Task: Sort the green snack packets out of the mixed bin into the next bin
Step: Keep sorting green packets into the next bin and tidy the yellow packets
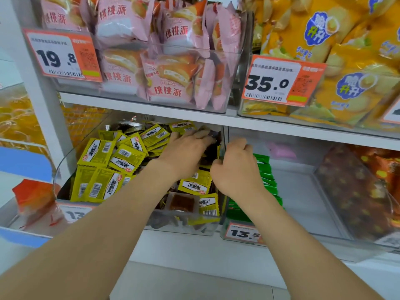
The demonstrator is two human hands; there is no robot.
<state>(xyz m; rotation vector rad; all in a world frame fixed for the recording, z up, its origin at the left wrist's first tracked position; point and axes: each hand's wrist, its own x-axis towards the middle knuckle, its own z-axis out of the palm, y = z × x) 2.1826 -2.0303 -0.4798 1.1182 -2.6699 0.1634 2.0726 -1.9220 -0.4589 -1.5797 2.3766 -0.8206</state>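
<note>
The upper shelf (151,109) carries a clear bin of pink pie packets (168,79) with a 19.8 price tag (60,55), beside yellow chip bags (313,29) tagged 35.0 (281,81). At the lower right, another clear bin holds brown-and-orange packets (355,191).

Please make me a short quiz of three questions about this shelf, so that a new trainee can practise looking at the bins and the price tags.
1. True or false: the green packets lie in the bin directly to the right of the bin with the yellow packets.
2. The price tag on the bin of pink packets reads: A) 19.8 B) 27.0 C) 8.5
3. Fill in: the left hand reaches into the bin whose packets are mostly ___ in colour.

Key: 1 true; 2 A; 3 yellow.
</note>
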